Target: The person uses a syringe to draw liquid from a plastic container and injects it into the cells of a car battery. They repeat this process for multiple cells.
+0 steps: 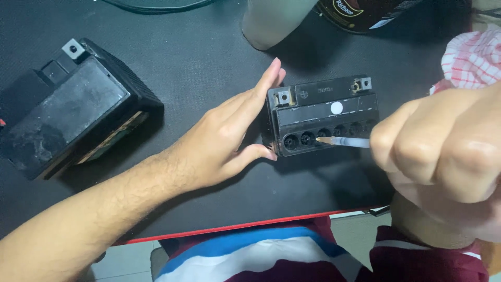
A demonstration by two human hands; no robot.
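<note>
A small black battery (323, 112) stands on the black table, its top showing a row of several round filler holes and a white round sticker. My left hand (229, 138) rests flat against the battery's left side, fingers together, thumb at its front corner. My right hand (443, 151), close to the camera, is closed around a clear syringe (344, 141). The syringe's tip points into one of the left filler holes.
A bigger black battery (68, 107) lies at the left of the table. A pale cylindrical container (269, 21) and a dark round tin (365, 10) stand at the back. A red-and-white checked cloth (472, 57) sits at the right. The table's red front edge (250, 225) runs below.
</note>
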